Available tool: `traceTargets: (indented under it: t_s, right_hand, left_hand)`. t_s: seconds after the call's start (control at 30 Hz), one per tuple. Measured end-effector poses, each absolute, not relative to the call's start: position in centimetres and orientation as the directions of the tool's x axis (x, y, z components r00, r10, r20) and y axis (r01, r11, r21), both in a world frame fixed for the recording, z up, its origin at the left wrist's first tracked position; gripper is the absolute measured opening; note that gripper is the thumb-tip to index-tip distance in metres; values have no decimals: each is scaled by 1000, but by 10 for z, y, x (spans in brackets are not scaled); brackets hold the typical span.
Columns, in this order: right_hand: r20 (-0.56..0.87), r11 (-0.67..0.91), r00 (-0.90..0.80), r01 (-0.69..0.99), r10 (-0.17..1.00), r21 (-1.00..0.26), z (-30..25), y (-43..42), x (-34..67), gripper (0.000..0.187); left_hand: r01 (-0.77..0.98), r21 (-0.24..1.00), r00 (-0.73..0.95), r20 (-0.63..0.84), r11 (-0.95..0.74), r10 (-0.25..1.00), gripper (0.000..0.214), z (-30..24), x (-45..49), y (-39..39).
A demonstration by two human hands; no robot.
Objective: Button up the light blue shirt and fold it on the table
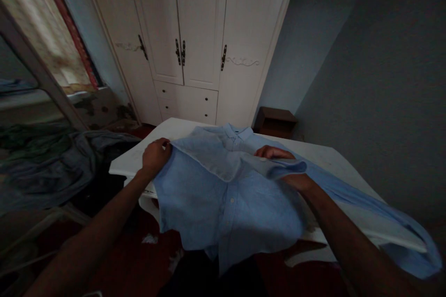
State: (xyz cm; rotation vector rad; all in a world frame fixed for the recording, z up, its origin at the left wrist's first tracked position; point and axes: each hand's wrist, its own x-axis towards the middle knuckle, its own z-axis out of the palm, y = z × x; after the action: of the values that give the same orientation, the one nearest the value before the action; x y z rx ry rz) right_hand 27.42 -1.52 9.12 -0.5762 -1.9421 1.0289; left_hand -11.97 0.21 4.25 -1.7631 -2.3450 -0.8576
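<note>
Light-blue button-up shirt (195, 199) across tabletop (130, 160), hem (195, 245) past near edge. Your left hand (156, 154) pinches shirt's folded side by left edge; right hand (273, 152) curls at cuff (294, 168) (grip hidden). Pull fold taut, collar (246, 134) undisturbed.

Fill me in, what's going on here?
A person is handling a light-blue button-up shirt on a white table. The left hand pinches the fabric at the left edge; the right hand is at the cuff of a sleeve lying across the front, its grip partly hidden. The collar is at the far side, the hem hangs over the near edge, and the other sleeve trails off to the right.
</note>
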Motion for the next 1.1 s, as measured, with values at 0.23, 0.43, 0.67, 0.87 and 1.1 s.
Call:
traceTargets:
  t_s: [0.23,0.43,0.67,0.87,1.1]
  right_hand:
    - [138,717,-833,363,536,-596,47,-62,301,15]
    - [62,674,-829,406,556,-617,54,-80,315,28]
    - [159,611,-715,435,681,-662,80,-54,280,25]
    - [232,490,-593,320,771,-811,82,28,206,24]
    - [46,333,-414,656,909,-677,81,142,82,33]
  left_hand:
    - [902,381,-322,276,205,905,42,34,-138,6]
    - [850,518,-250,242,93,938,44,32,-143,12]
    - [877,473,-185,166,87,968,43,33,-136,29]
    - [728,684,-108,188,-51,976,40,38,-145,19]
    - [703,703,-57,210,-110,976,53,22,-153,9]
